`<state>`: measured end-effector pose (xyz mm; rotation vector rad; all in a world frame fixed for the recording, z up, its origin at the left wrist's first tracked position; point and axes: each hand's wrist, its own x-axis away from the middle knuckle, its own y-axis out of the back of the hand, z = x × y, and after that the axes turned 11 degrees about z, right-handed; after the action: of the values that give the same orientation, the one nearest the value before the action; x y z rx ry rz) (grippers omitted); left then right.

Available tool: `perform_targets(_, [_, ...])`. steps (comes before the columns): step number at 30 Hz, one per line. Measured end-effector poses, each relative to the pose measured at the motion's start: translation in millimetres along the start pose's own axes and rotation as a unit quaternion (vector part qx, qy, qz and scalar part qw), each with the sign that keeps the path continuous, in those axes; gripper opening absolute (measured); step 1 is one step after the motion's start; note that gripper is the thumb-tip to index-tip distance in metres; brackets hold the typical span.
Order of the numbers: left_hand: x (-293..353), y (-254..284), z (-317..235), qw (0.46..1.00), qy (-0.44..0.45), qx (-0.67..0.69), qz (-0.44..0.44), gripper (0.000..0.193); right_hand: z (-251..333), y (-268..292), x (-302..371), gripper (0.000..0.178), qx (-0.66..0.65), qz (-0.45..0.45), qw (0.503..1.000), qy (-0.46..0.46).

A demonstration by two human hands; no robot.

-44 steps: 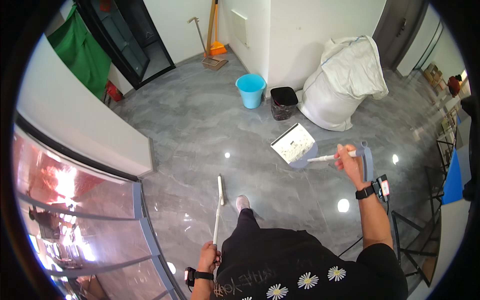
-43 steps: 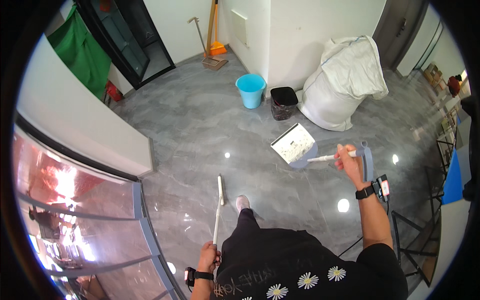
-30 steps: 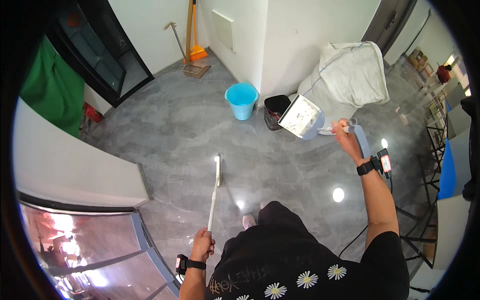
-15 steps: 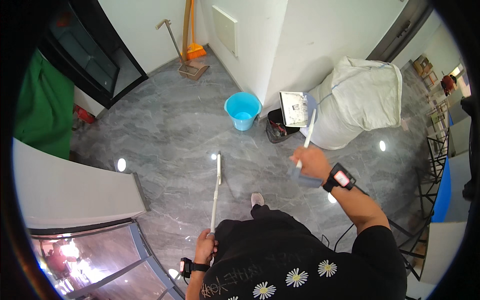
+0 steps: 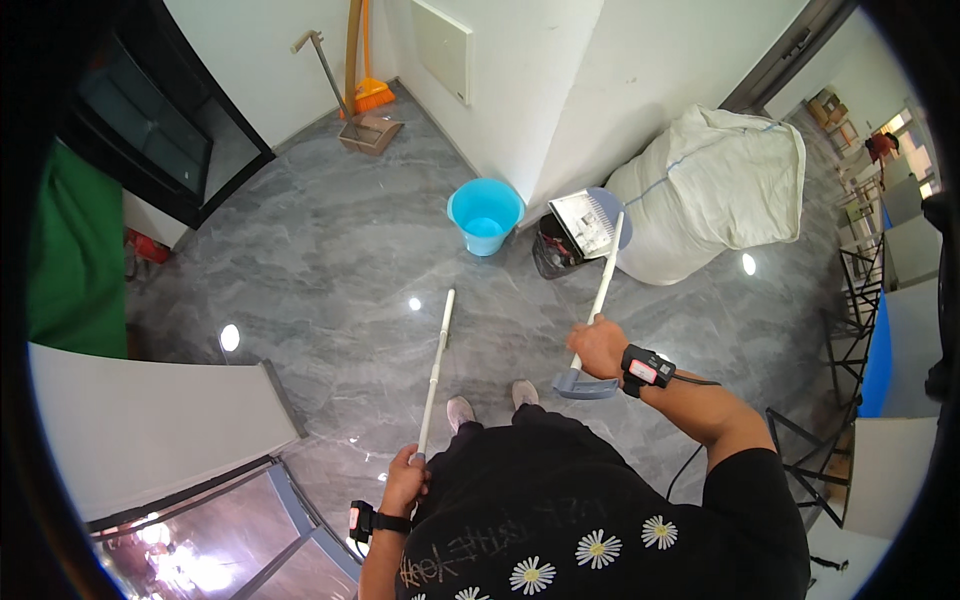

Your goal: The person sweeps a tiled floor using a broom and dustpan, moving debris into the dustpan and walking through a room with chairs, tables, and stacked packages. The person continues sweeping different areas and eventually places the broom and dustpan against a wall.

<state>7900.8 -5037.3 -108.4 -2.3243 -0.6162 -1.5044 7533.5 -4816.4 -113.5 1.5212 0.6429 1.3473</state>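
My right hand is closed round the white handle of a long-handled dustpan, just ahead of the handle's grey end. The pan, white inside with a toothed edge and a blue-grey back, is tipped at the top of a black trash bin. I cannot make out any debris falling. Low on the left, my left hand grips the grey end of a long white pole. It slants forward toward the floor; the kind of head on it does not show clearly.
A light-blue bucket stands left of the bin, near the wall corner. To the right leans a big white sack. An orange broom and a brown dustpan rest in the far corner. A grey-white panel borders the left.
The dustpan has tilted further over the bin, and my right hand has come slightly left and nearer. The white pole has swung a little rightward. Both my shoes now show.
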Motion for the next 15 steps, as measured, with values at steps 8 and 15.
perform_targets(8, [-9.0, 43.9, -2.4, 1.000, -0.010, 0.004, -0.023, 0.043, 50.9, -14.0, -20.5, 0.005, 0.047, 0.010, 0.998, -0.036])
perform_targets(15, [-5.4, 45.1, 21.5, 1.000, -0.012, 0.007, -0.021, 0.042, 41.7, -44.7, -25.6, 0.004, 0.038, 0.030, 0.999, 0.016])
